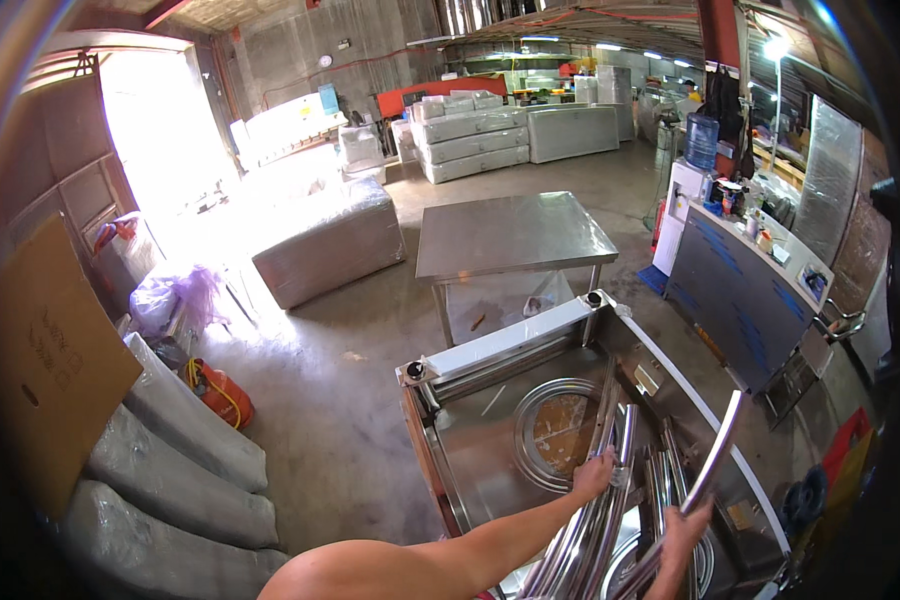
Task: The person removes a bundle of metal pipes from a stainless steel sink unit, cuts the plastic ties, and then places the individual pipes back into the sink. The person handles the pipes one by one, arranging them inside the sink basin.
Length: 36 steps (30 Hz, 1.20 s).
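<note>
A large stainless steel frame [450, 480] with round ringed openings lies before me, short black-tipped legs at its far corners. Several shiny metal tubes [575, 540] rest inside it, running toward me. My left hand [592, 477] is closed around tubes of this bundle, near a bit of clear wrapping. In my right hand [686, 528] is a single metal tube [718, 445], tilted with its upper end raised past the frame's right side. Other loose tubes [660, 475] lie between my hands. The lower ends of the tubes run out of view.
Beyond the frame stands a steel table [515, 235]. A plastic-wrapped box [330, 245] is at the left, with wrapped long pieces [180, 480] and a cardboard sheet [45, 360] nearer. On the right are a cluttered bench [735, 300] and a water dispenser [682, 200].
</note>
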Each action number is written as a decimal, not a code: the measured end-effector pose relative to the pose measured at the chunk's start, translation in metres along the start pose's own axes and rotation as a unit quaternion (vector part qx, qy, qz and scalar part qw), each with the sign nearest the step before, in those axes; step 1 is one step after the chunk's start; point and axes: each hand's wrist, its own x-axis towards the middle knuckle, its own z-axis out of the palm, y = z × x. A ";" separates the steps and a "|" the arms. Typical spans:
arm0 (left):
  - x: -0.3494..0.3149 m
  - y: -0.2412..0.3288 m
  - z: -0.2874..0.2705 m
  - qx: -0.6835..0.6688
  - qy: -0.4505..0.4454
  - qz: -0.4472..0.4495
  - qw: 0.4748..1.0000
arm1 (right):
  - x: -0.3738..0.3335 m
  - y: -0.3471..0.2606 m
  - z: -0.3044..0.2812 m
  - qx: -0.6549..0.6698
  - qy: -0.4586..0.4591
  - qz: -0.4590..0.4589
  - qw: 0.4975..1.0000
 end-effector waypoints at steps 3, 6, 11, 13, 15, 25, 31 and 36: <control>-0.007 0.026 -0.024 -0.064 0.056 -0.072 0.994 | 0.009 0.012 -0.036 0.020 0.043 -0.006 0.999; -0.044 0.054 -0.038 0.158 0.209 0.371 0.891 | 0.001 0.008 -0.044 0.038 0.068 -0.023 0.997; -0.171 0.059 -0.023 0.173 -0.434 0.355 0.809 | -0.006 -0.019 -0.030 -0.059 0.067 -0.006 0.996; -0.206 0.043 -0.022 0.220 -0.475 0.345 0.779 | -0.005 -0.024 -0.026 -0.123 0.084 0.001 0.989; -0.240 0.025 -0.016 0.290 -0.525 0.280 0.750 | -0.001 -0.026 -0.025 -0.153 0.114 -0.010 0.982; -0.274 0.019 -0.018 0.284 -0.450 0.382 0.755 | -0.041 -0.050 -0.087 -0.167 0.298 0.032 0.939; -0.285 0.007 0.011 0.314 -0.534 0.395 0.678 | -0.066 -0.044 -0.112 -0.148 0.316 0.030 0.937; -0.271 -0.020 0.034 0.176 -0.559 0.520 0.621 | -0.083 -0.022 -0.111 -0.066 0.316 0.008 0.946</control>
